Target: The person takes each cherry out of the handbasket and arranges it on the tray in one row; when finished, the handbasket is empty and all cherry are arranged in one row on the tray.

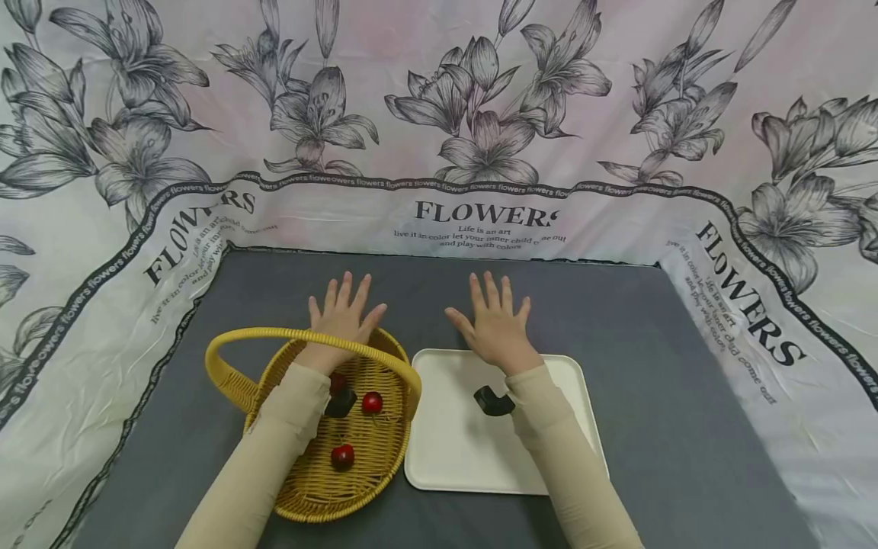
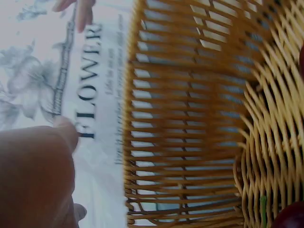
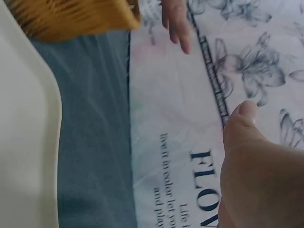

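My left hand point(image 1: 341, 319) is held over the far side of a yellow wicker basket point(image 1: 322, 507), fingers straight and spread, holding nothing. The forearm passes under the basket's arched handle point(image 1: 274, 333). Inside the basket lie red cherries: one cherry point(image 1: 373, 402) near the middle, another cherry point(image 1: 342, 457) nearer the front, and a third partly hidden by the wrist. My right hand point(image 1: 501, 329) spreads its straight fingers above the far edge of a white rectangular tray point(image 1: 459, 427), also holding nothing. In the right wrist view the tray's rim point(image 3: 58, 118) runs along the left.
A dark grey cloth point(image 1: 658, 396) covers the table. Behind and on both sides rises a white curtain point(image 1: 370, 221) printed with flowers and lettering. The basket stands close to the tray's left edge. A small black wrist piece point(image 1: 494, 402) shows by the right sleeve.
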A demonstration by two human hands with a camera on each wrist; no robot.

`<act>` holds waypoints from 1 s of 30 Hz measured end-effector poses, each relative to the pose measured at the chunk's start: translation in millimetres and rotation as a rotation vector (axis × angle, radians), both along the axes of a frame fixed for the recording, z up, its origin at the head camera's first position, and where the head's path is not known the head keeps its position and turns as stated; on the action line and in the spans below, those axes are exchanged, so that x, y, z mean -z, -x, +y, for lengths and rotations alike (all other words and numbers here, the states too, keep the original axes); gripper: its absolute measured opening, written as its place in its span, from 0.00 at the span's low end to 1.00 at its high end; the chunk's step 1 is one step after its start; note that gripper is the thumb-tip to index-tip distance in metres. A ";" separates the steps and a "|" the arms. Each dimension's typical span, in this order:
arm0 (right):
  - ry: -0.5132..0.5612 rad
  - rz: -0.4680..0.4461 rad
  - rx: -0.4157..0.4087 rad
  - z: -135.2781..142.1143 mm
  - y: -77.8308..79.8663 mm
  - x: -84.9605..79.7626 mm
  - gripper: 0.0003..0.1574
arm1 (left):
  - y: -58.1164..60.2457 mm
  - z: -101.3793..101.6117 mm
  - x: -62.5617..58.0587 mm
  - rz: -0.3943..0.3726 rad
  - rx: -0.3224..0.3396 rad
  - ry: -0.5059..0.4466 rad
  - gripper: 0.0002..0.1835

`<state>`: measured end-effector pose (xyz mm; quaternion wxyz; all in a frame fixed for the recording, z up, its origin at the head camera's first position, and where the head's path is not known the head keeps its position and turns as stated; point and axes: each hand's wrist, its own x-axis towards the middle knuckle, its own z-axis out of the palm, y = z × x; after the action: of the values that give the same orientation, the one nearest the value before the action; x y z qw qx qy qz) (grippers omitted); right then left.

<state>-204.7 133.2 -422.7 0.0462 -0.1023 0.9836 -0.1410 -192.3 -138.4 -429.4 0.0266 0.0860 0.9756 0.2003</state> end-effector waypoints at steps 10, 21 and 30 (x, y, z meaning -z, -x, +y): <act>0.069 0.081 -0.155 14.1 -62.0 -22.3 0.46 | -97.4 -15.8 -7.7 0.255 0.032 -0.192 0.23; 0.203 0.379 -0.669 -29.2 -151.2 -34.6 0.14 | -176.7 -52.1 -1.4 0.545 -0.583 -0.445 0.07; -0.217 0.326 -0.664 -125.9 -131.3 -23.2 0.05 | -170.6 -60.1 30.0 0.067 -0.653 -0.348 0.24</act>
<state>-73.4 7.4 -399.5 -0.0568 -0.4310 0.9006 0.0047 -21.7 -198.4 -459.4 -0.0855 -0.2201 0.9034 0.3580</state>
